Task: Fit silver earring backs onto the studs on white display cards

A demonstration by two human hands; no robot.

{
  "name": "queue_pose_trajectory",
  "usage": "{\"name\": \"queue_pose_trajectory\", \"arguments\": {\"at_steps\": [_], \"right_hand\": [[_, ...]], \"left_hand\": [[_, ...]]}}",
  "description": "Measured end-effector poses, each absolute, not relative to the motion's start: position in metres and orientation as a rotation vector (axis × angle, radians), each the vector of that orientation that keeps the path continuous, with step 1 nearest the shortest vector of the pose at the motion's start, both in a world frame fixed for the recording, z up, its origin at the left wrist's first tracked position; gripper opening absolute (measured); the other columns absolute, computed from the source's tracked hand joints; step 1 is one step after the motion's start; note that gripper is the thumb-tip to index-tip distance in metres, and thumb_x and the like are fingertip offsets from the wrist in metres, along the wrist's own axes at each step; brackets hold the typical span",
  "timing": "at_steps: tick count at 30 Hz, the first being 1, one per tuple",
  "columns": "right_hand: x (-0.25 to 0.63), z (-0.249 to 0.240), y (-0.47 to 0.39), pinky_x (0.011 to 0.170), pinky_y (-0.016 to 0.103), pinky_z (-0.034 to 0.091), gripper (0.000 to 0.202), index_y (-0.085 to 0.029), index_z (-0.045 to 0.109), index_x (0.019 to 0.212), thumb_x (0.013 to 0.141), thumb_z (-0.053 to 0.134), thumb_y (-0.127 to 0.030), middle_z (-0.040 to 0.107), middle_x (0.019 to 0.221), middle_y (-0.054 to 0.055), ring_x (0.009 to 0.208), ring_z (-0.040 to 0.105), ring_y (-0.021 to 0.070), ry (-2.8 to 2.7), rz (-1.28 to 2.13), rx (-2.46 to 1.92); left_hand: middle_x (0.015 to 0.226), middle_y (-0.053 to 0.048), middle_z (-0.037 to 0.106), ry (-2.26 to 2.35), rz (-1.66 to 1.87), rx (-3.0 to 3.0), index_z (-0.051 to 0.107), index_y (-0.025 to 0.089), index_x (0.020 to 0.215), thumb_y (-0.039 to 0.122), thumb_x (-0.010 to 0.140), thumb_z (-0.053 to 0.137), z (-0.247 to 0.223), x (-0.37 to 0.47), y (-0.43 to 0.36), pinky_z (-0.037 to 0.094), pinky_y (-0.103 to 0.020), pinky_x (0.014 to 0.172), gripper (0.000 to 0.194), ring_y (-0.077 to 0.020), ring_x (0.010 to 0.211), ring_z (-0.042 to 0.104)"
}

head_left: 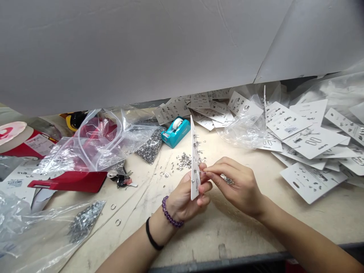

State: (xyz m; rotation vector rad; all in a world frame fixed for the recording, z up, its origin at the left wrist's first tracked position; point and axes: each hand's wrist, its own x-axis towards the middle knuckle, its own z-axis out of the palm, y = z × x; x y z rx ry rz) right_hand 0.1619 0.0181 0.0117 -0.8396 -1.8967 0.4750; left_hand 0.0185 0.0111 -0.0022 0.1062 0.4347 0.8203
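Note:
My left hand (182, 199) holds a white display card (194, 159) edge-on to the camera, standing upright over the middle of the table. Small metal pieces are fixed along the card's right face. My right hand (237, 184) is at the card's right side, thumb and forefinger pinching a small, thin metal piece (202, 172) against the card. More small silver pieces show under the right palm. A purple bead bracelet and a black band circle my left wrist.
Loose silver rings and studs (183, 161) lie scattered behind the card. A teal tape dispenser (176, 131) stands further back. Piles of white cards (308, 142) fill the right and back. Clear plastic bags (93, 146) with metal parts and a red holder (71, 181) occupy the left.

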Motion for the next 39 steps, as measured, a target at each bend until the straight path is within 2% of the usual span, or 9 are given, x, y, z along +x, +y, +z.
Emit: {"name": "queue_pose_trajectory", "arguments": {"at_steps": [8,14,26,39], "right_hand": [[0.1614,0.0087,0.0173,0.061,0.024,0.051,0.013,-0.012,0.062,0.086,0.078,0.056,-0.004,0.063,0.075,0.006,0.069,0.057,0.0114,-1.904,0.424,-0.835],[0.1590,0.0073,0.0142,0.060,0.025,0.051,0.015,-0.014,0.062,0.088,0.078,0.057,-0.005,0.063,0.075,0.005,0.070,0.058,0.0114,-1.861,0.492,-0.832],[0.1580,0.0091,0.0121,0.059,0.024,0.049,0.015,-0.014,0.062,0.086,0.078,0.055,-0.004,0.063,0.075,0.003,0.069,0.058,0.0112,-1.818,0.568,-0.865],[0.1561,0.0085,0.0122,0.058,0.025,0.049,0.015,-0.015,0.061,0.087,0.078,0.054,-0.005,0.062,0.073,0.002,0.068,0.057,0.0119,-1.819,0.564,-0.867]], "left_hand": [[0.059,0.007,0.053,0.484,0.857,0.105,0.056,0.015,0.080,0.016,0.054,0.078,0.0022,0.0200,0.0111,0.038,-0.009,0.032,0.034,-0.0013,0.039,0.047],[0.060,0.007,0.051,0.485,0.861,0.078,0.055,0.015,0.085,0.012,0.056,0.076,0.0002,0.0206,0.0087,0.037,-0.009,0.035,0.036,-0.0007,0.040,0.047],[0.060,0.007,0.047,0.491,0.835,0.088,0.056,0.017,0.086,0.017,0.061,0.074,-0.0046,0.0202,0.0081,0.036,-0.011,0.038,0.031,-0.0009,0.042,0.043],[0.060,0.006,0.050,0.488,0.829,0.103,0.057,0.016,0.084,0.019,0.059,0.077,-0.0035,0.0201,0.0082,0.038,-0.011,0.038,0.032,-0.0009,0.041,0.044]]}}
